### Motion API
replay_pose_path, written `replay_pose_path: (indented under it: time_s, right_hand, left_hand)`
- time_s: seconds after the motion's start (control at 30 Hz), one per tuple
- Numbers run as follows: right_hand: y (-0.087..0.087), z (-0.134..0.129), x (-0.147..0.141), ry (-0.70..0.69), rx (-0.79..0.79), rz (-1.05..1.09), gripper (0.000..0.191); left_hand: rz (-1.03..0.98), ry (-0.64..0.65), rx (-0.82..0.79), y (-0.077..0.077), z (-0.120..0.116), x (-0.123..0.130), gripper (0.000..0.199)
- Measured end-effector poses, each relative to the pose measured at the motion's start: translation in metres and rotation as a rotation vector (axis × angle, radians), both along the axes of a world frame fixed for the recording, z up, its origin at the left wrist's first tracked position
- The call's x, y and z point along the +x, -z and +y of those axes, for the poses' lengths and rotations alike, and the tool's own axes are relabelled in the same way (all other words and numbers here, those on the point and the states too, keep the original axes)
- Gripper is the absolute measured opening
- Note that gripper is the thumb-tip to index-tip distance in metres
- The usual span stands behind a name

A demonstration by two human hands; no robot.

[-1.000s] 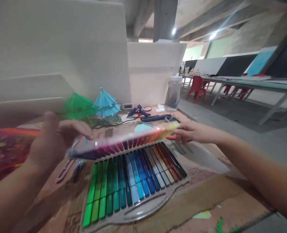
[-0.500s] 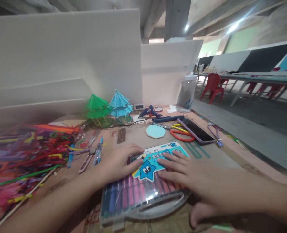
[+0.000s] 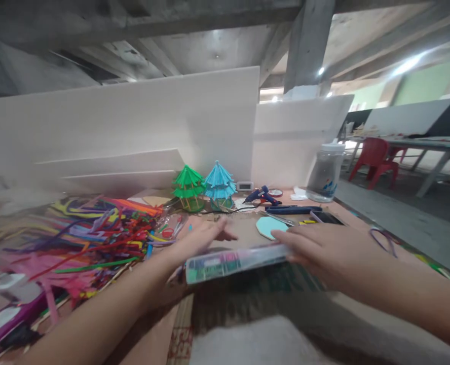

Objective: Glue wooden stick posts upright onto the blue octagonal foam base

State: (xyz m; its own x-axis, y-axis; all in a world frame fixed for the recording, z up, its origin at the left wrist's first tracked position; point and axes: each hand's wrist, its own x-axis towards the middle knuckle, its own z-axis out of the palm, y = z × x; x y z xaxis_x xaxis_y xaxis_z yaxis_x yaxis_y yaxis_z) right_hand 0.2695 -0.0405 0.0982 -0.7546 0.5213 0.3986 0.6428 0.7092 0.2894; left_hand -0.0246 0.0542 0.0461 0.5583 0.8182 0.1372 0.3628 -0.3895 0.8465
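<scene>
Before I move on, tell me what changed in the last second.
The marker case, open before, now looks shut, lifted and tipped edge-on. The right hand holds its right end; the left hand is near its left, contact unclear. The green model, blue model and glue gun stay put.

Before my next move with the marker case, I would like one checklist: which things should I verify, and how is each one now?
1. Right hand on the marker case: ok, at its right end.
2. Left hand touching the case: cannot tell.
3. Case latch fastened: cannot tell, blurred.
4. Pale-blue octagon free of the right hand: cannot tell, fingers overlap its edge in view.
5. Glue gun apart from both hands: ok.
6. Water bottle upright: ok.
</scene>
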Motion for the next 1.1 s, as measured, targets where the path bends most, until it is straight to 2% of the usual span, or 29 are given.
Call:
replay_pose_path:
  time_s: [0.07, 0.13, 0.2, 0.27, 0.33, 0.43, 0.6, 0.7, 0.8, 0.97, 1.1]
  right_hand:
    - [-0.014, 0.020, -0.007, 0.089, -0.021, 0.054, 0.038]
    - [-0.023, 0.036, -0.015, 0.156, -0.081, 0.101, 0.039]
    - [-0.025, 0.048, -0.022, 0.182, -0.126, 0.164, 0.039]
    - [-0.023, 0.059, -0.025, 0.204, -0.166, 0.218, 0.039]
    - [-0.019, 0.067, -0.024, 0.245, -0.192, 0.246, 0.040]
    - [-0.013, 0.072, -0.016, 0.305, -0.186, 0.274, 0.046]
    - [-0.010, 0.074, 0.007, 0.351, -0.262, 0.327, 0.056]
    - [-0.005, 0.081, 0.016, 0.282, -0.269, 0.341, 0.054]
    - [0.005, 0.088, 0.019, 0.221, -0.207, 0.380, 0.050]
    - [0.019, 0.093, 0.019, 0.150, -0.058, 0.431, 0.046]
    - [0.021, 0.088, 0.019, 0.151, -0.063, 0.429, 0.049]
  left_hand:
    - [-0.182, -0.053, -0.039, -0.015, 0.007, -0.012, 0.088]
    - [-0.340, -0.092, -0.036, -0.030, 0.006, -0.021, 0.091]
    - [-0.322, -0.121, 0.090, -0.040, -0.001, -0.025, 0.084]
    - [-0.141, -0.161, 0.320, -0.044, -0.009, -0.025, 0.068]
    - [0.082, -0.209, 0.550, -0.042, -0.014, -0.023, 0.053]
    - [0.272, -0.274, 0.720, -0.034, -0.013, -0.022, 0.055]
    - [0.299, -0.335, 0.859, -0.023, -0.001, -0.025, 0.049]
    - [0.292, -0.353, 1.054, -0.015, 0.004, -0.025, 0.044]
    - [0.295, -0.375, 1.203, -0.008, 0.005, -0.024, 0.040]
    - [0.269, -0.388, 1.294, -0.005, -0.001, -0.021, 0.035]
    - [0.242, -0.376, 1.267, -0.005, -0.008, -0.018, 0.034]
